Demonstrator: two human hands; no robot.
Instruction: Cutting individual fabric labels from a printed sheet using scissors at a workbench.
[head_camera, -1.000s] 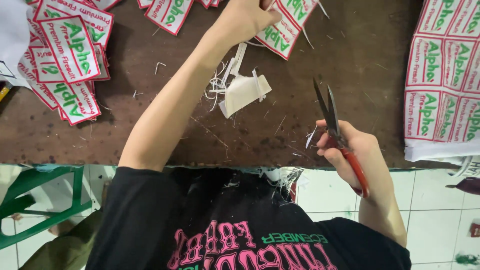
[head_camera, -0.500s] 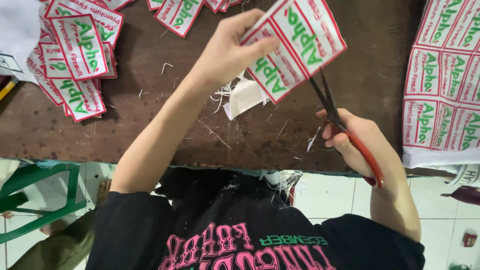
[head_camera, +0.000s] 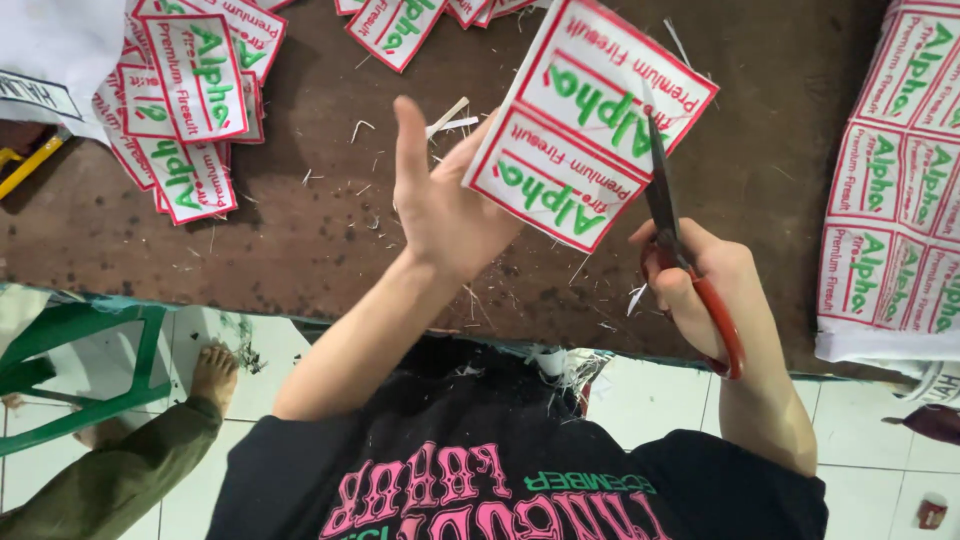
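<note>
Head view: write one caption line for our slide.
Left hand holds a label strip; right hand holds red-handled scissors against it.

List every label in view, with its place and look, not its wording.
Joined label strip: left hand holds it up, scissors in right hand at its edge; white rectangles, red borders, green lettering.
Cut label pile: table's upper left; same colours.
Uncut label sheet: right edge; grid.

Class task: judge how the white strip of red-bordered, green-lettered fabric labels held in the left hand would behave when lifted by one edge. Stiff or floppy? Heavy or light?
The white strip of red-bordered labels probably holds fairly flat: it stands up from the left hand without drooping. Likely light, since fingertips alone carry it. The red-handled scissors in the right hand suggest it cuts easily.
</note>
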